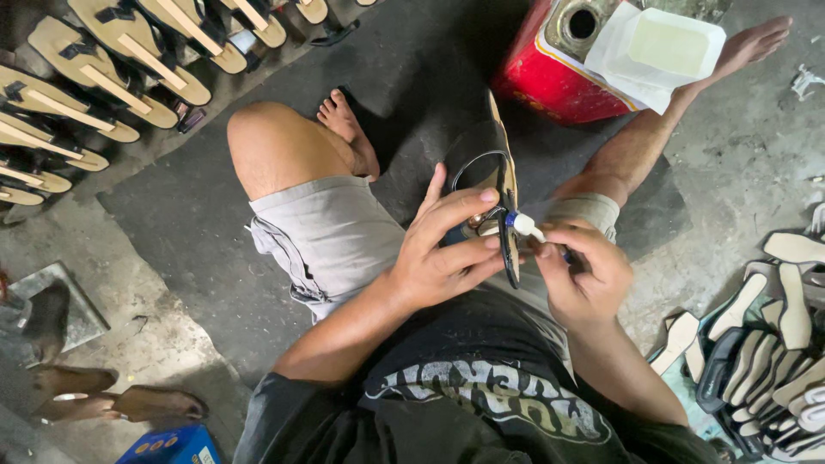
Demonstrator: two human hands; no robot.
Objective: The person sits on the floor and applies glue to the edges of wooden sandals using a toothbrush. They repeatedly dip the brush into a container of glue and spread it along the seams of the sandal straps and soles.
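Note:
My left hand point(443, 249) grips a black sandal point(488, 163) held on edge over my lap, fingers wrapped across its strap side. My right hand point(580, 271) pinches a small glue tube with a white nozzle point(522, 223), its tip touching the sandal's rim close to my left fingertips. The sandal's tan sole edge points away from me toward a red can.
A red metal can point(550, 77) with a white tray point(666, 43) on top stands ahead. Rows of tan sandals point(112, 60) lie at the upper left. A pile of soles and straps point(765, 344) sits at the right. My bare feet rest on a dark mat point(172, 215).

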